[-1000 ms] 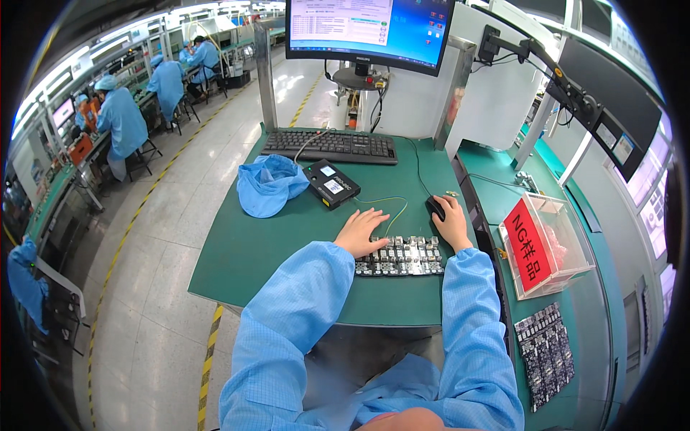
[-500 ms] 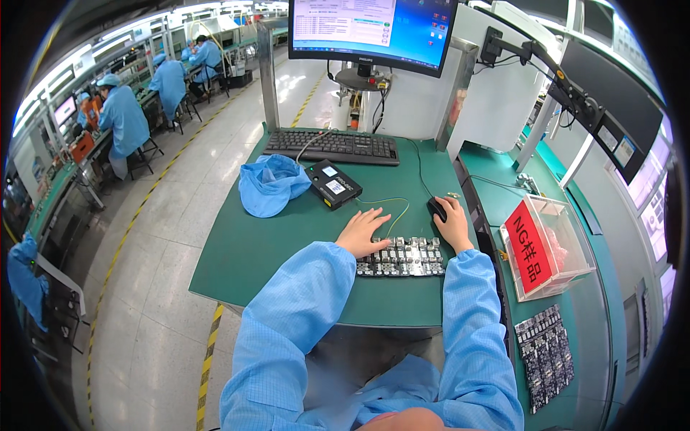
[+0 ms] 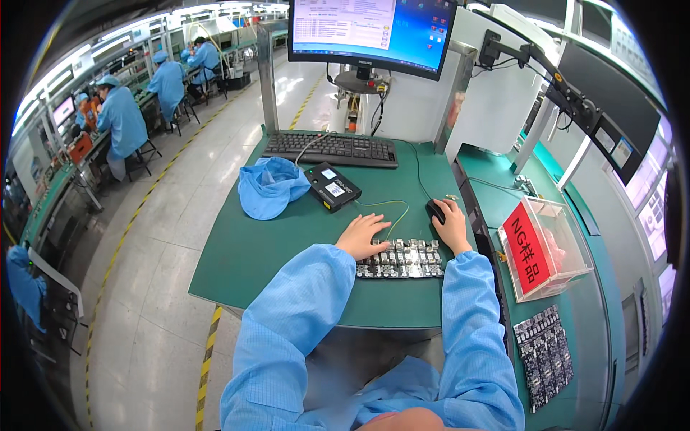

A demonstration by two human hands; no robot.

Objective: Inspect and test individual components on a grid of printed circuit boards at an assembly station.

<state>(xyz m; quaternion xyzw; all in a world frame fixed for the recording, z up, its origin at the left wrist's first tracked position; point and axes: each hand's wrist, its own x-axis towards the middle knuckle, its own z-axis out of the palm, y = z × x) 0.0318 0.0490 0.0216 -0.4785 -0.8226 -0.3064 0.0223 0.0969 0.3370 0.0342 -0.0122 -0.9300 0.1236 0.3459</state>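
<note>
Between the hands [image 3: 357,235], circuit boards [image 3: 400,263], mouse [image 3: 433,210] under right hand [image 3: 452,228]

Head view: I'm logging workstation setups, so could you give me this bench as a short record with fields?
Left hand: fingers spread, thumb at the upper left corner of the circuit board panel
Right hand: on the black mouse
Surface: green table
Beyond the panel: black box, blue cap beside it, black keyboard farther back
Screen: lit monitor
Side bench, right: clear box with red sign; dark boards nearer the person
</note>
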